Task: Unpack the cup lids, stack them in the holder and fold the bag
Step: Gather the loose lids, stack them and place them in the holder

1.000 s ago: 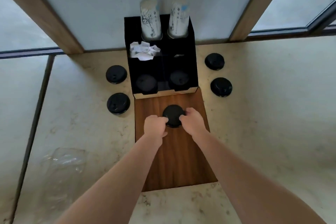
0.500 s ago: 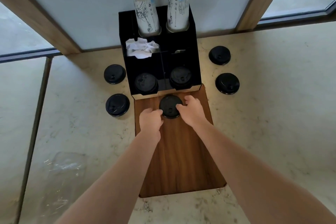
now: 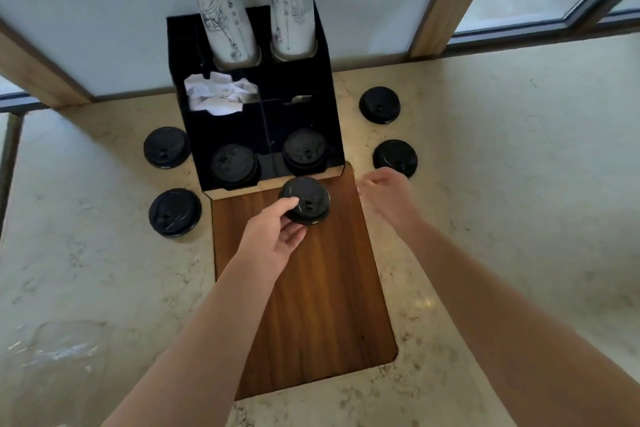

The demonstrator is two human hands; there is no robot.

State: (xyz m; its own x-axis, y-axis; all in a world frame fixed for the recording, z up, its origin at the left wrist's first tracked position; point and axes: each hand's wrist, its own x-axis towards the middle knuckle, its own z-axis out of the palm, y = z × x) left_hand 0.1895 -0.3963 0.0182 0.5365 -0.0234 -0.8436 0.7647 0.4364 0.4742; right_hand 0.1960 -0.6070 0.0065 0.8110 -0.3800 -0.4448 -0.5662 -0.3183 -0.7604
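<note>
My left hand point(image 3: 273, 236) grips a short stack of black cup lids point(image 3: 306, 199) by its left edge, just in front of the black holder point(image 3: 325, 80). My right hand point(image 3: 384, 192) hovers to the right of the stack, fingers loosely spread, holding nothing. Inside the holder's two front compartments sit a left lid pile point(image 3: 233, 165) and a right lid pile point(image 3: 304, 149). Loose lids lie on the counter: two on the left point(image 3: 166, 147) point(image 3: 175, 211) and two on the right point(image 3: 379, 104) point(image 3: 394, 157). The clear plastic bag point(image 3: 59, 347) lies flat at the lower left.
Two sleeves of paper cups point(image 3: 225, 17) point(image 3: 292, 7) stand upside down in the holder's back slots, with crumpled white paper point(image 3: 218, 94) in a middle compartment. A wooden panel point(image 3: 311, 305) is set into the marble counter point(image 3: 502, 218). Window frames run behind.
Both hands carried the lid stack forward to the holder's front edge. My right hand has since let go and moved off to the right; my left hand alone keeps hold.
</note>
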